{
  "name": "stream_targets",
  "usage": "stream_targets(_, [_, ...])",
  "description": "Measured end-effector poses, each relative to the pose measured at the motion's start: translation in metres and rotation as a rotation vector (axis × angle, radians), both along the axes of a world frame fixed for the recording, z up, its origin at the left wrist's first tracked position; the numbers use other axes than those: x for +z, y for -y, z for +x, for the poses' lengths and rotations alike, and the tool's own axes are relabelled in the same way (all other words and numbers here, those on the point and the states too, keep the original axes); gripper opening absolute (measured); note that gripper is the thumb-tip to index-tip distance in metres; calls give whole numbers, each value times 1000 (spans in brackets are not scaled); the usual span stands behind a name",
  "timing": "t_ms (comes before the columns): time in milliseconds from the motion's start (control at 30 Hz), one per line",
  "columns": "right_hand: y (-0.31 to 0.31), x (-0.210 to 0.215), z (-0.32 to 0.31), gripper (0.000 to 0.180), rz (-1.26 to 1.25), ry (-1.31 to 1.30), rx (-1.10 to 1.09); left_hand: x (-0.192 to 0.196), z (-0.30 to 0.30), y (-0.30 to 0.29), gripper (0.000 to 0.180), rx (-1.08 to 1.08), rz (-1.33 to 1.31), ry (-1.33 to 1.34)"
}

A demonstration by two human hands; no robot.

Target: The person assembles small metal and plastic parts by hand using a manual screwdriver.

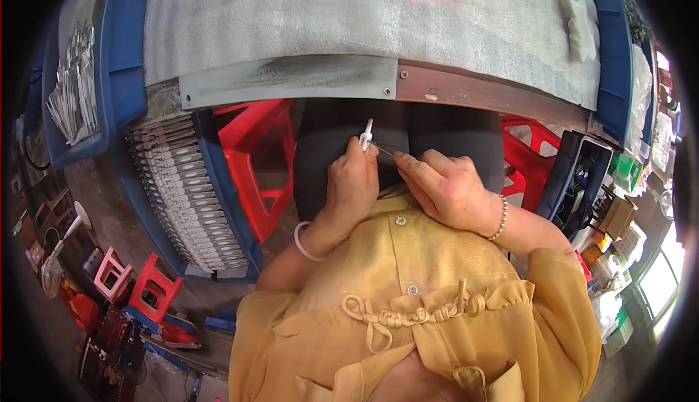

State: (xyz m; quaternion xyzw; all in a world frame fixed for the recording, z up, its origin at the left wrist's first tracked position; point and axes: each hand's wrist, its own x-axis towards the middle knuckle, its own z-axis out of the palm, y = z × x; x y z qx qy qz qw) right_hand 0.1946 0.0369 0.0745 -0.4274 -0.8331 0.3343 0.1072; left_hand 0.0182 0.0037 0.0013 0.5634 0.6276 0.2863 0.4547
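Over my lap, my left hand [353, 183] pinches a small white plastic piece [366, 138] with a slim stem pointing up. My right hand [450, 187] is closed, thumb against forefinger, on a thin dark wire-like piece [383, 149]. That piece reaches leftward to the white one; whether it goes into it or only touches it is too small to tell. Both hands are close together, just below the edge of the table.
White foam sheet [349, 16] covers the table, with a metal strip [291, 80] along its edge. Blue bins [125, 60] flank it; the left one holds slender white pieces [73, 92]. Below stands a crate of stacked white parts [186, 191]. Red stools [255, 169] are beside my legs.
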Motion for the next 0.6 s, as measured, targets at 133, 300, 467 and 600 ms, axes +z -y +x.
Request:
stream_targets(133, [2, -25, -1, 17, -820, -551, -737, 1, 4, -4, 15, -46, -69, -184])
stream_targets(300, [-25, 1, 3, 28, -94, -69, -9, -1, 3, -3, 15, -69, 9, -168])
stream_targets(467, [-28, 19, -8, 33, -31, 245, 207, -4, 1, -3, 14, -37, 1, -88])
stream_targets(600, [-28, 0, -12, 25, -280, -50, -103, -9, 1, -5, 15, -22, -14, -122])
